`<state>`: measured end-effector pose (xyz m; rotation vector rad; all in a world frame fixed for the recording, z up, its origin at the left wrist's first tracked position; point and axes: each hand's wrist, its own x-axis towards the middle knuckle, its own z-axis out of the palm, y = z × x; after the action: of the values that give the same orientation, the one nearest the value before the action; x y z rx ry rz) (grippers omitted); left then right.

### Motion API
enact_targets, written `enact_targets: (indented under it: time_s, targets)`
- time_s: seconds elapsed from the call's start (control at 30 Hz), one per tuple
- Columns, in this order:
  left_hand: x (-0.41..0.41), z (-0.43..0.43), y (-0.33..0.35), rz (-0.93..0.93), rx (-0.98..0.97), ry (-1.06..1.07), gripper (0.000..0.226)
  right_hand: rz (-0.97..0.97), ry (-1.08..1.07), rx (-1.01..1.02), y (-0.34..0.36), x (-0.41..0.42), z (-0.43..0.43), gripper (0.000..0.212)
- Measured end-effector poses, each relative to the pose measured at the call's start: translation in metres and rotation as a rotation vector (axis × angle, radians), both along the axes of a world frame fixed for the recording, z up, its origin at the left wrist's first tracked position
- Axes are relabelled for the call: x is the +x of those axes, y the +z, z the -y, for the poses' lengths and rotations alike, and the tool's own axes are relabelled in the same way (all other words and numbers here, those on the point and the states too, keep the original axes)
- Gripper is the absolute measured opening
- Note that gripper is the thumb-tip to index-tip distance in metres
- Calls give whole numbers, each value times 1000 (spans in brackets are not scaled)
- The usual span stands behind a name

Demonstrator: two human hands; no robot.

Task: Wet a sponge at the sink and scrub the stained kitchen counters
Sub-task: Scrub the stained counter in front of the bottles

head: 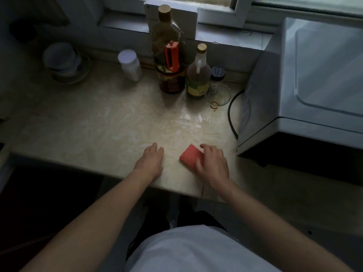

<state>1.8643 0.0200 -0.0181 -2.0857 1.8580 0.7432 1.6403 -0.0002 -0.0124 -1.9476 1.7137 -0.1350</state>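
Dim window light falls across the pale marbled counter, with bottles crowded at its back edge. Your right hand curls over the red sponge near the front edge, thumb and bent fingers gripping its sides. Your left hand lies flat and open just beside it, holding nothing. Press through the palm and scrub in short overlapping strokes toward the wet sheen mid-counter. Stop short of the glass and the black cable by the microwave at the right edge.
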Motion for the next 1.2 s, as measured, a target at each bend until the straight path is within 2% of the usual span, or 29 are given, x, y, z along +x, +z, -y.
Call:
enact_targets:
  time_s: [0.17,0.27,0.37,0.5,0.63,0.77,0.93,1.2]
  targets:
    - [-1,2,1,21,15,-14,75,-128,206,-56,-16,2,-20,48]
    - [-1,4,2,30,21,-20,70,-125,177,-77,-22,4,-19,37]
    - [-1,12,4,58,-18,-33,61,-156,181,-108,-26,4,-14,34]
    - [-4,27,9,72,-41,-9,80,-181,181,-140,-25,2,-4,38]
    - [-11,35,5,53,16,25,94,-187,131,-148,-23,4,16,46]
    - [-16,38,-6,43,84,29,94,-196,41,-173,-19,7,54,50]
    - [-23,37,-12,85,54,16,92,-216,-27,-154,-18,11,103,57]
    - [-19,35,-17,106,28,-10,91,-194,-2,-169,-24,8,112,56]
